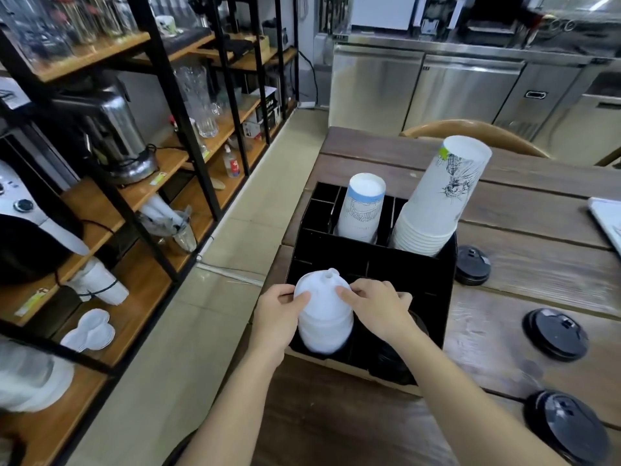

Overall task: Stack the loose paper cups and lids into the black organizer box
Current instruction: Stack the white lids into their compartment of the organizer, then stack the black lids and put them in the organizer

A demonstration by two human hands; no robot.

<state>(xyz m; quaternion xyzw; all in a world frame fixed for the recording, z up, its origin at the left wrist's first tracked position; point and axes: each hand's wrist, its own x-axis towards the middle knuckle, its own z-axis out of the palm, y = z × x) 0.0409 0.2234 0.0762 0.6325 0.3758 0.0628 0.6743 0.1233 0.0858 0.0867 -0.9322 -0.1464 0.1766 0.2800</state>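
Note:
The black organizer box (346, 247) stands at the left edge of the wooden table (537, 264). Its far compartments hold a short upside-down stack of blue-rimmed paper cups (363, 210) and a taller stack of printed white cups (440, 200). A stack of white lids (324, 314) sits in the near left compartment. My left hand (277, 314) grips its left side and my right hand (376, 307) presses its right side. Black lids (393, 361) lie in the near right compartment, partly hidden by my right forearm.
Loose black lids lie on the table: one beside the box (472, 265), one at the right (554, 334), one near the front right (568, 428). A white tablet-like object (608, 223) sits at the right edge. Shelving (134, 183) with glassware and appliances lines the left.

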